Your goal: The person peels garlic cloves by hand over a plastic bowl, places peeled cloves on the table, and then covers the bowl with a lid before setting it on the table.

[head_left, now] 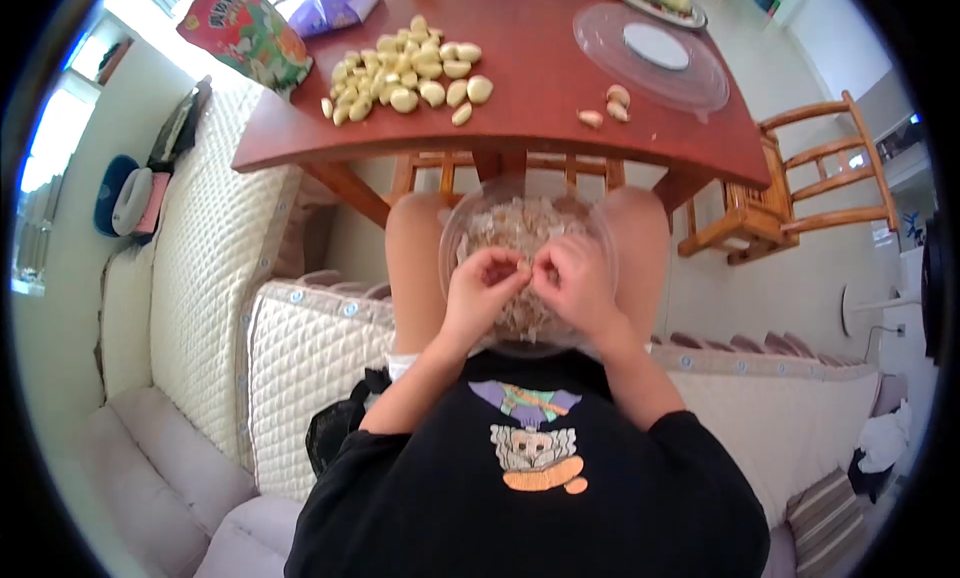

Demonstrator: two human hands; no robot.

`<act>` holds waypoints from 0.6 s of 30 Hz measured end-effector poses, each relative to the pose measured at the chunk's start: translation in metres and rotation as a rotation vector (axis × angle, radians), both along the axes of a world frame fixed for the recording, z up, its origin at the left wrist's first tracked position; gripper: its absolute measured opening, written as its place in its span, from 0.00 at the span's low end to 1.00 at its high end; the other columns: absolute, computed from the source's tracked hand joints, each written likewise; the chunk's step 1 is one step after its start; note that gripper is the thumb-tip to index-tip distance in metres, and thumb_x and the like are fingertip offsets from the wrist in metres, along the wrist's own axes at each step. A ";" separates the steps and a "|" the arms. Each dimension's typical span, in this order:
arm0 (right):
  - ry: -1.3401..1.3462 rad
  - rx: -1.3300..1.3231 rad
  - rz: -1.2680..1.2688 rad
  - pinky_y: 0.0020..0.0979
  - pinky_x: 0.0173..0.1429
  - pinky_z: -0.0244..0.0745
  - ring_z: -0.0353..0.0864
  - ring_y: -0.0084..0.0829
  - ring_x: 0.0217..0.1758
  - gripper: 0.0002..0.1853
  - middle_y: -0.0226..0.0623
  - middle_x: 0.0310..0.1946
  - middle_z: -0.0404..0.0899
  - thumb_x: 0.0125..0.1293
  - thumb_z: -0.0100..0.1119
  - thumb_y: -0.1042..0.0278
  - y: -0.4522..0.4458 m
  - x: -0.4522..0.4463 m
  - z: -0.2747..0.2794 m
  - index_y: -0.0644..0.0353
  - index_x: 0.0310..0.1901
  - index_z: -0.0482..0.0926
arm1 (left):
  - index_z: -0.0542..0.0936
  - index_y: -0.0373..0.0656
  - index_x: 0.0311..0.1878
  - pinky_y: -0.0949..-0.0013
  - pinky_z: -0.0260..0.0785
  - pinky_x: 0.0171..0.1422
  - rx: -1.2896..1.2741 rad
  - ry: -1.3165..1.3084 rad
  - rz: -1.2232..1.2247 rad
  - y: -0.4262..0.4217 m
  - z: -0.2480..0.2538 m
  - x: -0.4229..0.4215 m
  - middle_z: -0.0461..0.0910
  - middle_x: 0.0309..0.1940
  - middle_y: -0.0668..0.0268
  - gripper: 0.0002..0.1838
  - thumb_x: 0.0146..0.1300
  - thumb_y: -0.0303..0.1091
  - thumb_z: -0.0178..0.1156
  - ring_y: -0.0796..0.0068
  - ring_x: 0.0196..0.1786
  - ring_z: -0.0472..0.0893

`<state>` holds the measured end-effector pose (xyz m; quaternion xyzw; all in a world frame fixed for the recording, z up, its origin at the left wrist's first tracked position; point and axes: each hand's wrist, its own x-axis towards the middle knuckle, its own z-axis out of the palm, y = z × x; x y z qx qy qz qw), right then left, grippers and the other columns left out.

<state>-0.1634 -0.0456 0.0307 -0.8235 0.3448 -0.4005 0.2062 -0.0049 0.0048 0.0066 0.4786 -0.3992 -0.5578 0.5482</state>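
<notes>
A clear plastic bowl (452, 240) rests between my thighs, holding papery garlic skins (520, 221). Over it, my left hand (487, 286) and my right hand (577, 281) meet fingertip to fingertip. Both pinch a small pale piece, which looks like a garlic clove (527, 266) and is mostly hidden by the fingers. On the red table (520, 108) in front, a pile of peeled cloves (405, 70) lies at the left. Several unpeeled cloves (617, 103) lie to the right, near the table edge.
A clear round lid (605, 53) with a white disc lies at the table's right, below a plate (690, 20) of pale food. A red and green bag (245, 38) and a purple package (335, 10) stand at the left. One wooden chair (840, 168) is at the right.
</notes>
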 end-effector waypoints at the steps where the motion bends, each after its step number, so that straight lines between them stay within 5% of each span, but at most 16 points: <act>1: -0.001 0.015 0.001 0.40 0.39 0.65 0.73 0.42 0.34 0.06 0.37 0.25 0.72 0.47 0.61 0.72 0.001 -0.001 -0.001 0.58 0.25 0.72 | 0.74 0.35 0.46 0.74 0.75 0.48 -0.007 0.043 -0.015 0.001 -0.001 0.000 0.79 0.38 0.65 0.12 0.60 0.21 0.61 0.77 0.42 0.80; 8: -0.076 0.113 0.027 0.39 0.39 0.64 0.72 0.41 0.33 0.06 0.36 0.25 0.73 0.47 0.60 0.73 -0.003 -0.004 -0.003 0.58 0.25 0.72 | 0.72 0.36 0.50 0.73 0.77 0.48 0.127 0.339 -0.162 0.001 0.005 0.004 0.78 0.41 0.63 0.14 0.61 0.22 0.59 0.76 0.43 0.80; 18: -0.005 0.009 -0.039 0.38 0.39 0.65 0.74 0.40 0.33 0.05 0.35 0.24 0.73 0.49 0.59 0.72 -0.012 -0.008 -0.010 0.58 0.25 0.72 | 0.72 0.38 0.45 0.72 0.77 0.46 0.190 0.413 -0.224 -0.001 0.002 0.012 0.78 0.39 0.66 0.10 0.62 0.24 0.59 0.78 0.39 0.81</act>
